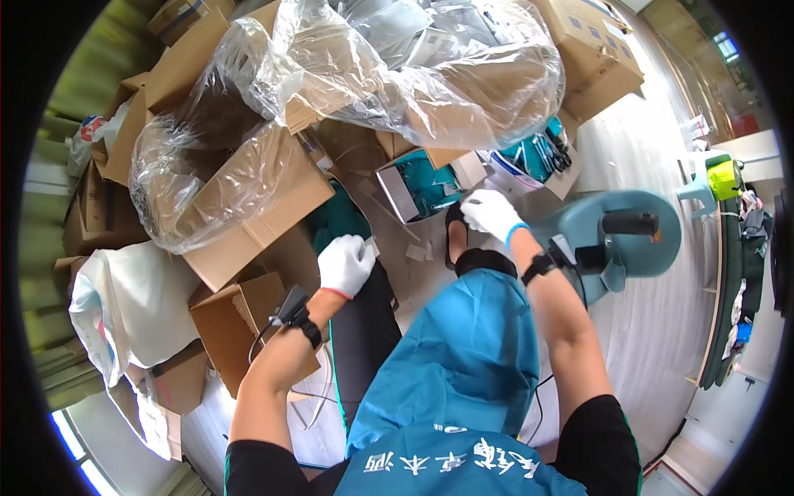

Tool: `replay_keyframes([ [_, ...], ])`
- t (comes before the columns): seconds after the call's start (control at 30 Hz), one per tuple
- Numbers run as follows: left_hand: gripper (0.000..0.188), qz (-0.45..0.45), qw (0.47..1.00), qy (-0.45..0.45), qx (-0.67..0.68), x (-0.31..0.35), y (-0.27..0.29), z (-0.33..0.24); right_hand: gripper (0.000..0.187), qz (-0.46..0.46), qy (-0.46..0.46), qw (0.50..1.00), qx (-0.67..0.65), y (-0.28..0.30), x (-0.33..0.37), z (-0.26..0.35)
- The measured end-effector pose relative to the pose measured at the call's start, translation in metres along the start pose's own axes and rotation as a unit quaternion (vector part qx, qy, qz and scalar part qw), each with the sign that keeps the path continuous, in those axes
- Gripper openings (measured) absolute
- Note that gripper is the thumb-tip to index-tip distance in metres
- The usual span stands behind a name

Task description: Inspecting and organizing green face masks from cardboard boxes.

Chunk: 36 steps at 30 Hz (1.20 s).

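Observation:
My left hand [346,266], in a white knit glove with a red cuff edge, is curled closed above my left knee. Its palm is hidden, and I see nothing sticking out of it. My right hand [494,215], in a white glove with a blue cuff edge, hovers over my black shoe [456,235] with its fingers loosely apart and holding nothing visible. Just beyond it stands a small open box [400,196] with teal pieces inside. Farther right, another open box holds teal pieces and several black-handled scissors [549,154].
Large open cartons [263,207] lined with clear plastic film [488,103] fill the far side. A white sack [136,302] and a smaller open carton [240,318] lie at left. At right stands a blue-grey plastic stool [662,248] with a black cylinder on it.

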<state>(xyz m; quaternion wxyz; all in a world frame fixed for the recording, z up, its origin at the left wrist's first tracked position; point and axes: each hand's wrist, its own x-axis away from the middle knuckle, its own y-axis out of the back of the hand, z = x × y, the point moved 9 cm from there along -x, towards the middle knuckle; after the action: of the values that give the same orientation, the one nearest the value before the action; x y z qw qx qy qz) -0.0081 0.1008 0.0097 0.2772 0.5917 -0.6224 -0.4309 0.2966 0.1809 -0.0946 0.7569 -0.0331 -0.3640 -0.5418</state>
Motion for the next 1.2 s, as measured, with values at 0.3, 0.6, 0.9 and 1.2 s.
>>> replay_keyframes([
  [0.3,0.017,0.046,0.994,0.014,0.101,-0.029,0.002,0.023,0.04,-0.063,-0.067,0.917,0.388,-0.054,-0.172,-0.031],
  [0.6,0.011,0.072,0.986,0.091,0.124,-0.033,-0.002,0.056,0.036,-0.127,-0.14,0.901,0.39,-0.057,-0.251,-0.064],
  [0.9,0.01,0.09,0.981,0.122,0.118,-0.032,-0.004,0.061,0.033,-0.161,-0.145,0.905,0.366,-0.064,-0.262,-0.062],
  [1.2,0.014,0.051,0.993,0.069,0.086,-0.035,-0.001,0.034,0.032,-0.235,-0.093,0.912,0.323,-0.056,-0.199,-0.048],
])
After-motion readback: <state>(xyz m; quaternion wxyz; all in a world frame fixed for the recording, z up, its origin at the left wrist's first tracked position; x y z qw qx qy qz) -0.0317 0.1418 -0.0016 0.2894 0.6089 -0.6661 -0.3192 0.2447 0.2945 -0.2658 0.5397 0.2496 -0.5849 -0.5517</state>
